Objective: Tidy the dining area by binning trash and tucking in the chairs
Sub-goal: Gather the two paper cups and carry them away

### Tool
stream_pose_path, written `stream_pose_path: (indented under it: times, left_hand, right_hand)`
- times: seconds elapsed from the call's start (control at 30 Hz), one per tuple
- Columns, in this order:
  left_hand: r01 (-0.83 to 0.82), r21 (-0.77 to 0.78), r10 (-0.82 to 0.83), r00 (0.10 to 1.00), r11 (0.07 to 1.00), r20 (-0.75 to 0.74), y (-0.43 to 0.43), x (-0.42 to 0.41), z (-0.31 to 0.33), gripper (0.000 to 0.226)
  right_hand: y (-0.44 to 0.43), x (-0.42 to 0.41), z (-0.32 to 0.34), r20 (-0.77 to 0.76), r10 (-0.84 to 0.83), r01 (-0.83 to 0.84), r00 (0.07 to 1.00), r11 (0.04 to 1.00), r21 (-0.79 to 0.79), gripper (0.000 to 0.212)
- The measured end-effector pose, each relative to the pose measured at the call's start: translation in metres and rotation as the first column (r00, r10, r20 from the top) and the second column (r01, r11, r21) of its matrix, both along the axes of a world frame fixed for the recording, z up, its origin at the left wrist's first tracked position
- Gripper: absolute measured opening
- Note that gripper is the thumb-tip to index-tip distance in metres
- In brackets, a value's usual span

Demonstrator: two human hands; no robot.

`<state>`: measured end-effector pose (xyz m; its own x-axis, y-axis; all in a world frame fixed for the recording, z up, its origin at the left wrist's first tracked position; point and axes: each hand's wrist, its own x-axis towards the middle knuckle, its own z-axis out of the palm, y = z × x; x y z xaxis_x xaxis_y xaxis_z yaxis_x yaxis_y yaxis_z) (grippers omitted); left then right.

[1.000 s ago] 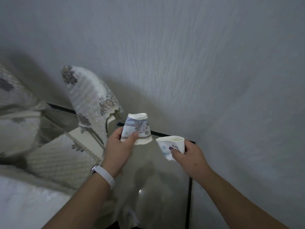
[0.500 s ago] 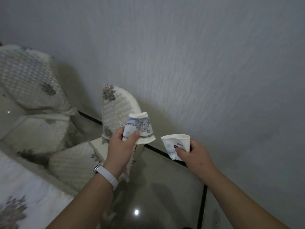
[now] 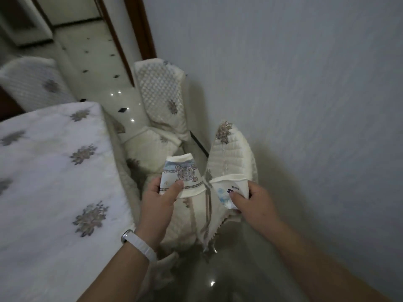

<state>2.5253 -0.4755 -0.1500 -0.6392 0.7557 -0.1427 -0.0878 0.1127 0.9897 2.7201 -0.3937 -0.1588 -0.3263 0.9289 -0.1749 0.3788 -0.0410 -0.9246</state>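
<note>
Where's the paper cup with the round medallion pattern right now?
The medallion cup is held upside down in the left hand, low in the middle of the head view, right of the table and beside the crumpled cup.

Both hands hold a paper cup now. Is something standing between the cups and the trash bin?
That cannot be judged: no bin appears in the head view. The left hand holds one paper cup, the right hand a crumpled cup, both above the near covered chair by the wall.
</note>
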Motion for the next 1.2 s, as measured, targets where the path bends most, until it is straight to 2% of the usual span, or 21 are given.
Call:
stream_pose_path:
  times: [0.2, 0.37, 0.5, 0.63, 0.73, 0.9, 1.03, 1.2]
  left_hand:
    - [-0.305, -0.030, 0.301, 0.948, 0.952, -0.105, -0.067, -0.029, 0.010, 0.015]
    - [-0.590, -0.012, 0.584, 0.802, 0.807, -0.122, -0.161, -0.047, 0.023, 0.014]
    - [-0.729, -0.001, 0.724, 0.679, 0.684, -0.122, -0.245, -0.054, 0.025, 0.014]
    - [-0.816, 0.032, 0.813, 0.572, 0.578, -0.109, -0.325, -0.064, 0.024, 0.013]
    - [-0.854, 0.020, 0.853, 0.518, 0.520, -0.061, -0.386, -0.074, 0.018, 0.011]
    - [-0.902, 0.029, 0.901, 0.431, 0.430, 0.046, -0.495, -0.099, 0.008, 0.015]
    - [-0.928, 0.091, 0.927, 0.368, 0.361, 0.076, -0.565, -0.112, 0.009, 0.019]
    - [-0.957, 0.131, 0.960, 0.269, 0.258, 0.077, -0.630, -0.119, 0.020, 0.020]
  right_hand:
    - [0.009, -0.059, 0.002, -0.105, 0.287, -0.289, 0.952, 0.957, -0.005, 0.022]
    - [-0.036, -0.129, 0.009, -0.100, 0.565, -0.566, 0.819, 0.824, 0.016, 0.017]
    - [-0.103, -0.177, 0.022, -0.123, 0.704, -0.704, 0.699, 0.708, 0.049, 0.024]
    - [-0.179, -0.218, 0.033, -0.112, 0.822, -0.819, 0.558, 0.567, 0.088, 0.026]
    - [-0.241, -0.241, 0.031, -0.088, 0.853, -0.852, 0.514, 0.520, 0.068, 0.019]
    - [-0.347, -0.282, 0.032, -0.033, 0.908, -0.902, 0.418, 0.419, 0.103, 0.022]
    - [-0.417, -0.311, 0.037, -0.013, 0.941, -0.932, 0.339, 0.338, 0.131, 0.026]
    - [-0.493, -0.348, 0.048, -0.018, 0.971, -0.958, 0.240, 0.240, 0.154, 0.020]
